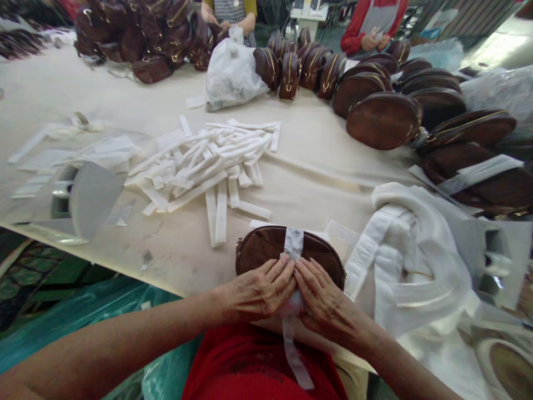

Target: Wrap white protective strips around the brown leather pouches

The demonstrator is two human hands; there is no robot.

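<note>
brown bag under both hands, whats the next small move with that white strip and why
Probably smooth the white strip flat and tuck its loose tail under the brown bag. The strip already crosses the bag's middle, the left hand and right hand press it at the near edge, and the tail hangs free below toward the lap.

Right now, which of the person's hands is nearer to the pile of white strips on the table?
Left. The left hand rests on the brown pouch, on the side just below the pile of white strips. The right hand lies beside it, farther right from the pile.
</note>
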